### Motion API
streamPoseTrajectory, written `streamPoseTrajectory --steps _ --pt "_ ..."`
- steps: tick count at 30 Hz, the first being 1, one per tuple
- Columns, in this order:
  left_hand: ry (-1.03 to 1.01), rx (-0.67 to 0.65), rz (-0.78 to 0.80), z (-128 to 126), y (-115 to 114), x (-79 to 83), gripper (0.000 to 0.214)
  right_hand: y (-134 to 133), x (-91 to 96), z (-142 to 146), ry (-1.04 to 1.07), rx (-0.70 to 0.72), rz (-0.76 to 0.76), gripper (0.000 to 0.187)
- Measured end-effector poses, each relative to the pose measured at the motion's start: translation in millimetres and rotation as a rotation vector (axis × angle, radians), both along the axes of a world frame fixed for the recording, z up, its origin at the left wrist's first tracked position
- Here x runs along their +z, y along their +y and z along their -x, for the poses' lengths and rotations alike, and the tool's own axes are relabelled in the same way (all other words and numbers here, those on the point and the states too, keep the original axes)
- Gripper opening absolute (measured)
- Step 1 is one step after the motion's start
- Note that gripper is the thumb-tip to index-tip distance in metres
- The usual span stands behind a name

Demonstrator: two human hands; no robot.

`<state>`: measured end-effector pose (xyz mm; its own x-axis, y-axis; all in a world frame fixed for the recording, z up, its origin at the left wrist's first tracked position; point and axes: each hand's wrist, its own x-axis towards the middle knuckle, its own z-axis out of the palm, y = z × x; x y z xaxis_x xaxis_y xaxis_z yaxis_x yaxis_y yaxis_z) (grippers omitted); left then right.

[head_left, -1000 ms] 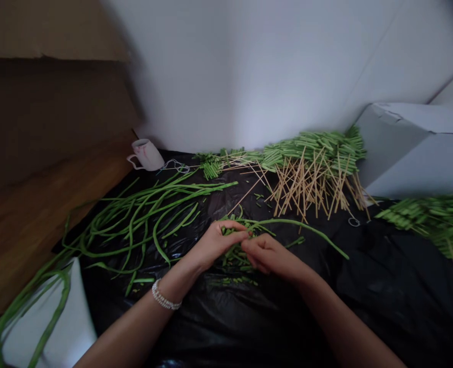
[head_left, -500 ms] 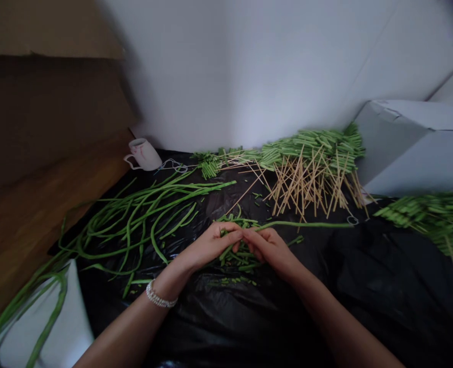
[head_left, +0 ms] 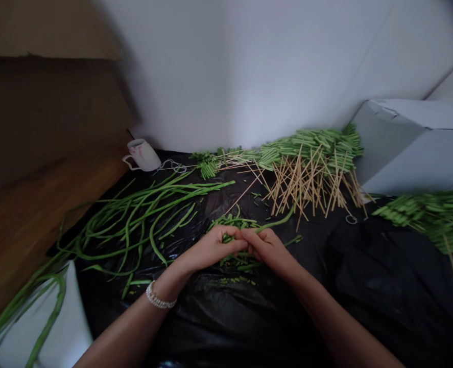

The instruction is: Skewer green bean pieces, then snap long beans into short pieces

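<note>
My left hand (head_left: pixel 216 246), with a beaded bracelet on its wrist, and my right hand (head_left: pixel 269 250) meet at the fingertips in the middle of the head view. Both are closed in a pinch on a long green bean (head_left: pixel 282 221). Its free end sticks out past my right hand, up and to the right. Where the fingers press together, the bean is hidden. Short cut pieces of bean (head_left: pixel 234 221) lie heaped beneath and behind my hands.
Whole long beans (head_left: pixel 130 204) lie tangled at left. Thin wooden skewers (head_left: pixel 297 186) threaded with bean pieces (head_left: pixel 310 145) lie at the back, beside a white box (head_left: pixel 413 148). More bean bundles (head_left: pixel 436 214) are at right. A white mug (head_left: pixel 144 156) stands back left on black plastic sheeting (head_left: pixel 226 317).
The bean's visible end beyond my right hand is much shorter and now angles upward; before, it stretched nearly level far to the right. My hands stay almost in place.
</note>
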<state>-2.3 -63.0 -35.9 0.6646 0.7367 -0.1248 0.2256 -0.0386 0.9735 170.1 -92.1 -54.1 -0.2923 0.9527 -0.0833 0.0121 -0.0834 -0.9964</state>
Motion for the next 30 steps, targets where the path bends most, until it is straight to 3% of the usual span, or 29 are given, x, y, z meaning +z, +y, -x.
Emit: streamPoseTrajectory --steps 5,10,13,25,30 --pt "0.024 0.073 -0.102 -2 -3 4.7 0.021 -1 -7.8 2 0.049 -0.040 0.032 0.050" --pt "-0.129 0.124 0.028 -6 -5 -0.9 0.024 -3 -12.6 7 0.424 0.002 0.157 0.050" --pt "-0.170 0.126 0.101 -7 -6 -7.2 0.026 -5 -8.4 9 0.546 0.021 0.197 0.049" --pt "-0.371 0.141 0.304 -8 -7 -27.9 0.039 -7 -8.3 7 0.612 0.124 0.171 0.043" --pt "-0.673 0.178 0.471 -10 -9 -17.2 0.038 -8 -1.7 7 0.704 0.105 0.139 0.040"
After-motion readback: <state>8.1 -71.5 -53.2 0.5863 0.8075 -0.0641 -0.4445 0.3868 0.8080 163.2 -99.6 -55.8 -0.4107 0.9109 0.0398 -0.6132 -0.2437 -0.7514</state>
